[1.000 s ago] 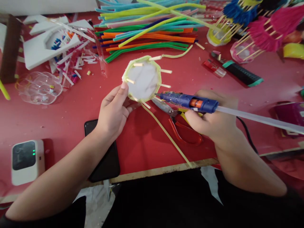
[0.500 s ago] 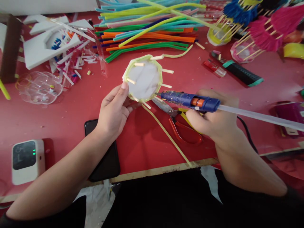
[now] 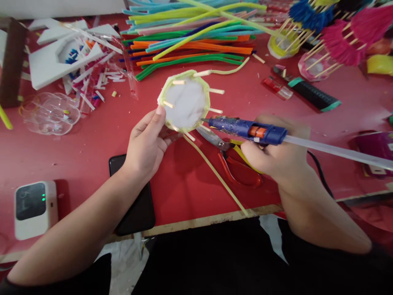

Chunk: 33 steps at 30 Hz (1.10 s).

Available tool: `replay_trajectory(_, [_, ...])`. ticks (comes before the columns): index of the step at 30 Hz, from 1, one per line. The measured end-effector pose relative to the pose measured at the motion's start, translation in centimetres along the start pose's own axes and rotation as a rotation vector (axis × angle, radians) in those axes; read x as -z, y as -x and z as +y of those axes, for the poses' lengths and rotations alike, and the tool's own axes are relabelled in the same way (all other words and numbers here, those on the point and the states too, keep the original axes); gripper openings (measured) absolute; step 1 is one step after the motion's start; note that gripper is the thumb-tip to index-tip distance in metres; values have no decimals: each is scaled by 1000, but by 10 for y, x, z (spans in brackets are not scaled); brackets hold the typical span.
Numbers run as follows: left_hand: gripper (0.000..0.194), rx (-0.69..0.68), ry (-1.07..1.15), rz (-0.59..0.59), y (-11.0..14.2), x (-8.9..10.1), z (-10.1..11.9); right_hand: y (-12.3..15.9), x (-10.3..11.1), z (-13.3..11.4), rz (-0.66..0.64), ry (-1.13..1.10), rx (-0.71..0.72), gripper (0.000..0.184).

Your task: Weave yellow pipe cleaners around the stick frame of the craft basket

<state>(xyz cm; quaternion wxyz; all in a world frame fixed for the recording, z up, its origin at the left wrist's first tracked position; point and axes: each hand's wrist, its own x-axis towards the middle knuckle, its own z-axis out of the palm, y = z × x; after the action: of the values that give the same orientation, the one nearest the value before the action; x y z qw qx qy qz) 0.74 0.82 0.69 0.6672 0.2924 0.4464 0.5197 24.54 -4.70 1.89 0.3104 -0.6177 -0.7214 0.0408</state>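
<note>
My left hand (image 3: 149, 141) grips the left rim of a white foam disc (image 3: 186, 102), with its thumb on the edge. Several short wooden sticks (image 3: 216, 91) stand up around the disc, and a pale yellow pipe cleaner (image 3: 216, 176) is wrapped along its rim, one end trailing toward the table edge. In my right hand (image 3: 273, 151) is a blue glue gun (image 3: 245, 129), a clear glue stick (image 3: 337, 153) poking out of its back. Its nozzle points left and meets the disc's lower right rim, as far as I can see. Red-and-yellow-handled pliers (image 3: 227, 151) lie beneath.
Colourful pipe cleaners (image 3: 196, 37) are piled at the back. White foam scraps (image 3: 50, 65) and a clear plastic tray (image 3: 50, 114) lie at left. A phone (image 3: 138, 205) and white device (image 3: 35, 211) sit near the front, a utility knife (image 3: 313, 94) and stick-framed pieces (image 3: 340, 41) at right.
Almost nothing differs. The glue gun and my right hand have shifted very slightly right, while the disc stays nearly in place in my left hand.
</note>
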Motion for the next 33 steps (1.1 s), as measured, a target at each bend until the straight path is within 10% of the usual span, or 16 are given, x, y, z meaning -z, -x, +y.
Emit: replay_trajectory(33, [16,31,-18,25,2,-3,2,3,-3,5,58,50,58,22])
